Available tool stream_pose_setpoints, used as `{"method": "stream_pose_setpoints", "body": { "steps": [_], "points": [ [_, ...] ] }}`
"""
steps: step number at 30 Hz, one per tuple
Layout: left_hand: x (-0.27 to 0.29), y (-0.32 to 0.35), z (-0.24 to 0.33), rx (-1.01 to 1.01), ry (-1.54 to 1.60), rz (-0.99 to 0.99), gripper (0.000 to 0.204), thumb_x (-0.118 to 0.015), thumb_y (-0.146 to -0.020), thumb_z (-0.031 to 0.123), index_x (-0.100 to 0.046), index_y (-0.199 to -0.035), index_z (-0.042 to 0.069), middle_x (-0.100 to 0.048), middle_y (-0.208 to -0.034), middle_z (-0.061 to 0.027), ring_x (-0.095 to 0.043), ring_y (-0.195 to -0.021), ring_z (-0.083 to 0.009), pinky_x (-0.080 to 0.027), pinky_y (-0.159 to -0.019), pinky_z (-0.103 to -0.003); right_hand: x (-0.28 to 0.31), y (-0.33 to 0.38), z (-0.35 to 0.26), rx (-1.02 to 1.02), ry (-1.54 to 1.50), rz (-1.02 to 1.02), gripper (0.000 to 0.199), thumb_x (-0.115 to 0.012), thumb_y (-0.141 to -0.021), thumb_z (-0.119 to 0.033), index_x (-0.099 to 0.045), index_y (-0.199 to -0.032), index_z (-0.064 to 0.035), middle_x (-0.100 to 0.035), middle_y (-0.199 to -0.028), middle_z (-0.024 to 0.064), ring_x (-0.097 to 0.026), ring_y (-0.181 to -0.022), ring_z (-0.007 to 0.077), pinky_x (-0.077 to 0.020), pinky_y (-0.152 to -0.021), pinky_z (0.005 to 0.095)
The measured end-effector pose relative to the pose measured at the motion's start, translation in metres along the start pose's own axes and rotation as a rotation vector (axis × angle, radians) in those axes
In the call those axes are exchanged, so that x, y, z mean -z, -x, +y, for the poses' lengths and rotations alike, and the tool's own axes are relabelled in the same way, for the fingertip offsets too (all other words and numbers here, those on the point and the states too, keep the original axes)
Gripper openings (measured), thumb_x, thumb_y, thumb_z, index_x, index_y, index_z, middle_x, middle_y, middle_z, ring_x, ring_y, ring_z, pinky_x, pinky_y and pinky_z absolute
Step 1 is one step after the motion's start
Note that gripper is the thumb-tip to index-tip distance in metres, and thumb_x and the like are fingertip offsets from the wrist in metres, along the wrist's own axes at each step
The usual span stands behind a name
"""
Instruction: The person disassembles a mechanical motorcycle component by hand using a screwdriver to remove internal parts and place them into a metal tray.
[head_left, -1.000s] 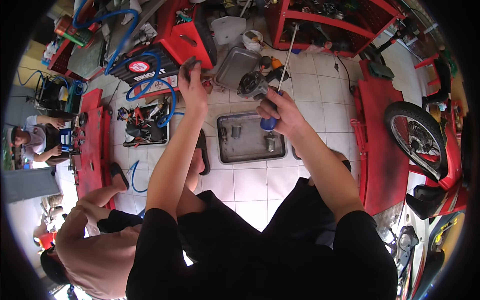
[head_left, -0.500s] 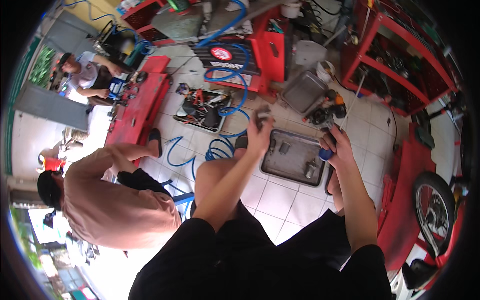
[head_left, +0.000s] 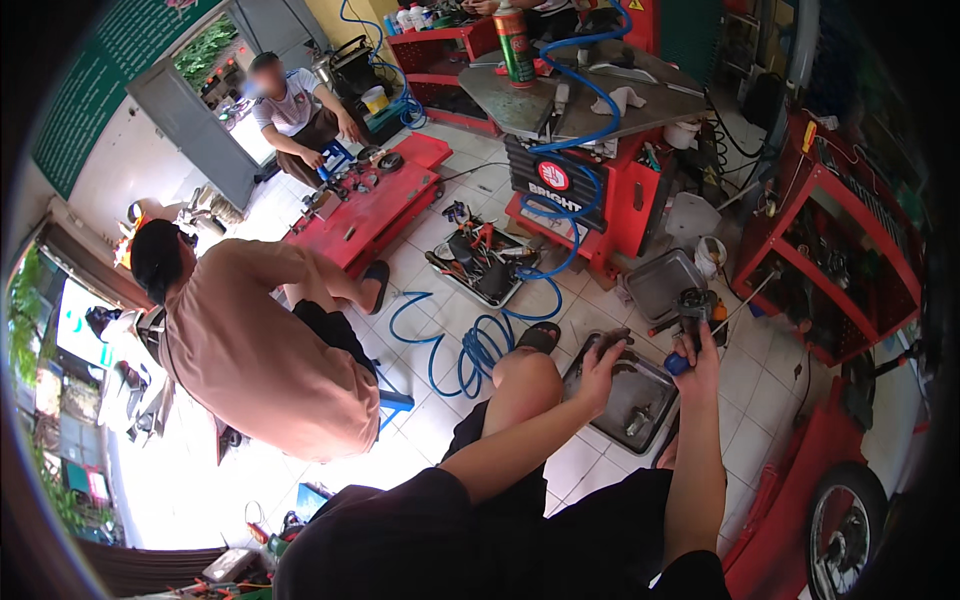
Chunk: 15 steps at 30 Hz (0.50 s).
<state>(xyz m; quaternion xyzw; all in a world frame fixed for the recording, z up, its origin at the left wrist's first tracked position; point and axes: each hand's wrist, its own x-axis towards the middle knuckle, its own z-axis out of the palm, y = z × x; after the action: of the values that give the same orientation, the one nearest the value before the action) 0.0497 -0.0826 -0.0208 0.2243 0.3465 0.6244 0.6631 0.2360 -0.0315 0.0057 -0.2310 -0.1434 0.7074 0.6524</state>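
My right hand (head_left: 698, 368) is closed round a dark tool with a rounded blue end (head_left: 677, 364). Its kind is hard to make out, and my fingers cover its middle. Just past my fingertips is a dark metal part (head_left: 694, 302); I cannot tell whether it joins the tool. My left hand (head_left: 597, 372) hovers over the near side of a shallow metal tray (head_left: 606, 403), its darkened fingers apart and nothing visible in them. A small metal part (head_left: 637, 421) lies in that tray, on the side toward me.
Beyond sits a second grey tray (head_left: 665, 283), near a white bucket (head_left: 710, 257). A tray of hand tools (head_left: 480, 258) and a coiled blue hose (head_left: 484, 347) lie on the floor. One person sits close on my left (head_left: 270, 350); another sits behind a red lift platform (head_left: 375, 215). A red shelf (head_left: 835, 222) stands right.
My view has shifted leftward and up, so the surroundings appear lower and further right. My left hand has come nearer to my right hand. The right hand keeps its hold on the blue-ended tool.
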Motion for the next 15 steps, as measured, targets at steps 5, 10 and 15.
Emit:
{"method": "stream_pose_setpoints", "body": {
  "steps": [5,10,15],
  "points": [
    [0.02,-0.015,-0.01,0.222,0.017,-0.015,0.038,-0.06,-0.102,0.031,-0.058,-0.13,0.007,-0.064,-0.116,-0.0073,-0.066,-0.095,-0.0228,-0.055,-0.08,-0.039,0.0,0.002,0.001,0.001,0.118,0.055,0.024,-0.064,-0.103,-0.019,-0.058,-0.117,-0.0002,-0.069,-0.107,0.0098,-0.033,-0.05,0.0057,-0.0367,-0.055,0.0247],
    [0.043,-0.059,-0.01,0.464,0.054,-0.054,0.045,-0.056,-0.101,0.045,-0.059,-0.131,0.011,-0.065,-0.118,-0.0074,-0.065,-0.098,-0.0236,-0.054,-0.086,-0.043,-0.007,0.001,0.002,-0.008,0.19,0.103,0.024,-0.068,-0.101,-0.017,-0.058,-0.117,-0.0005,-0.066,-0.092,0.0057,-0.033,-0.047,0.006,-0.0361,-0.053,0.0262],
    [0.053,-0.078,-0.014,0.628,0.071,-0.071,0.053,-0.053,-0.099,0.054,-0.058,-0.132,0.012,-0.064,-0.118,-0.0072,-0.062,-0.102,-0.0258,-0.05,-0.094,-0.046,-0.005,-0.013,0.015,-0.09,0.349,0.115,0.028,-0.073,-0.098,-0.02,-0.061,-0.112,0.0003,-0.061,-0.082,0.0013,-0.035,-0.045,0.0064,-0.036,-0.051,0.0267]
  ]
}}
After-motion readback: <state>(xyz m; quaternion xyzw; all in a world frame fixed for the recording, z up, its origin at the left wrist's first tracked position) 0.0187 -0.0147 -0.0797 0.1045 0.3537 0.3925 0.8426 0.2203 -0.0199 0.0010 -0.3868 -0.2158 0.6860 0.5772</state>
